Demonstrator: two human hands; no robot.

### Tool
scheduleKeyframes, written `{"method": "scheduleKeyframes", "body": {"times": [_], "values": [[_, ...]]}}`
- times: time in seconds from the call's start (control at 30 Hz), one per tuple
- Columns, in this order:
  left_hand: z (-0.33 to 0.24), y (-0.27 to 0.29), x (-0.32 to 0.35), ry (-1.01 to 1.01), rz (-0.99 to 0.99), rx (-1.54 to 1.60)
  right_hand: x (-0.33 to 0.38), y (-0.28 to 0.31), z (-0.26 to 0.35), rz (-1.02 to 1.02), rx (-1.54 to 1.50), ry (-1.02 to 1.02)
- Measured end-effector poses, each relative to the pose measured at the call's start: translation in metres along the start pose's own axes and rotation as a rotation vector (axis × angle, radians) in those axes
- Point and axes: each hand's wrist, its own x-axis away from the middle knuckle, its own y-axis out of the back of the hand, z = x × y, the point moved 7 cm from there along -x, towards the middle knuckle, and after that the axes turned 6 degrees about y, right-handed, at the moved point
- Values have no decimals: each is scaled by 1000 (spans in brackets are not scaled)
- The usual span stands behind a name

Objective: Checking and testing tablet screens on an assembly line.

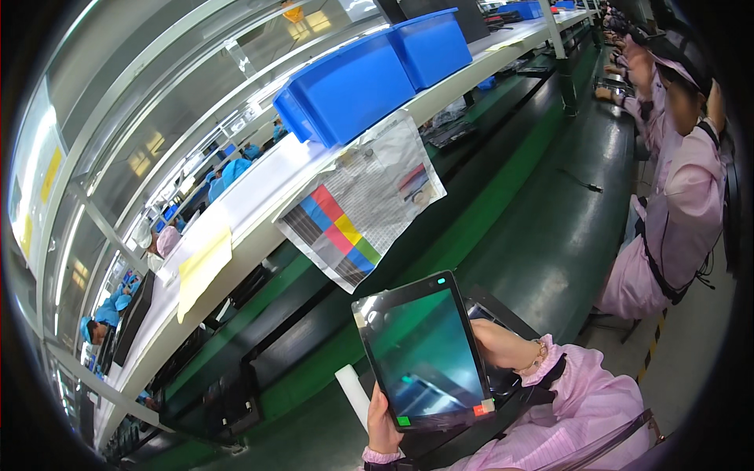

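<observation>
I hold a black tablet (424,353) upright in front of me, its dark glossy screen mirroring the surroundings. My left hand (382,428) grips its lower left edge, thumb on the frame. My right hand (488,339) reaches behind the tablet's right side, with its fingers hidden by the device; a beaded bracelet (537,362) sits on that wrist. Small green and red stickers mark the tablet's bottom edge. A white cylinder (353,395) stands just left of my left hand.
A green conveyor belt (503,196) runs past in front. Above it a white shelf (259,188) carries two blue bins (353,86), with a colour chart sheet (353,216) and a yellow sheet (203,271) hanging from it. People in pink coats (683,212) sit at right.
</observation>
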Motion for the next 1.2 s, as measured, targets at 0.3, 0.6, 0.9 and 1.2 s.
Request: {"method": "scheduleKeyframes", "body": {"times": [0.3, 0.6, 0.9, 1.2], "values": [[-33, -32, -35, -188, -6, -16, -25, -13, 41, 195, -55, -18], [-52, -43, -63, -140, 47, -161, -86, -14, 79, 51, -117, 221], [-41, -35, -81, 94, 140, -195, -115, -26, 92, 105, 20, 352], [-64, -42, -73, -158, 92, -223, -133, -22, 87, 47, -33, 332]]}}
